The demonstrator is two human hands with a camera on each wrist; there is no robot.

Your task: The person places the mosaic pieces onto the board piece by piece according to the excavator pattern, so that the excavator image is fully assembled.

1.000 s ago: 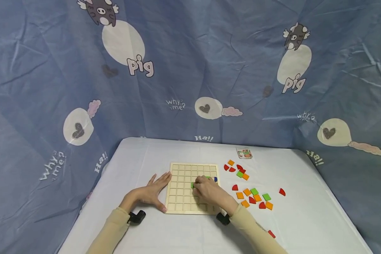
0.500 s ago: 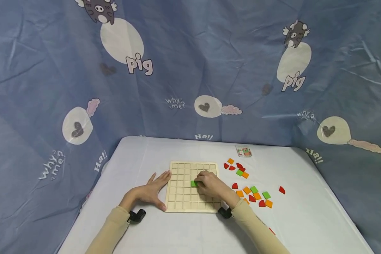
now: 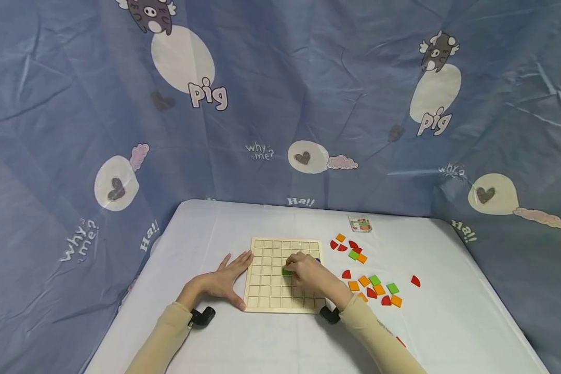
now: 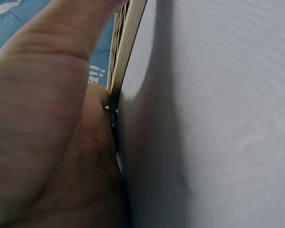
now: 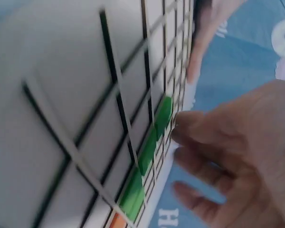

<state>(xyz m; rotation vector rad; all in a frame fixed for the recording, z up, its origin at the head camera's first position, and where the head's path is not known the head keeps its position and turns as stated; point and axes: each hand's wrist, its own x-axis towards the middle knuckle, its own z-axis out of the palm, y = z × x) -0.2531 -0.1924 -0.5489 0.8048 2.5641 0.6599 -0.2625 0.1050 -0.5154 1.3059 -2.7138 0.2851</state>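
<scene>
Since the earlier frames, the right hand (image 3: 308,275) has been drawn slightly back toward the middle of the wooden grid board (image 3: 266,275), and the left hand (image 3: 222,283) has stayed where it was. The right hand's fingers (image 5: 190,126) are bent down onto a green square tile (image 3: 286,271) lying in a cell near the board's centre; whether the tile is pinched or only pressed cannot be told. In the right wrist view, a row of green tiles (image 5: 149,152) is seen seated in neighbouring cells. The left hand is laid flat on the table (image 3: 243,337), fingers straight, against the board's left edge (image 4: 126,52), nothing being gripped. Only a few cells appear filled; most are bare. Many loose tiles (image 3: 374,288), orange, red and green, remain beside the board, with a small card (image 3: 360,224) beyond them.
</scene>
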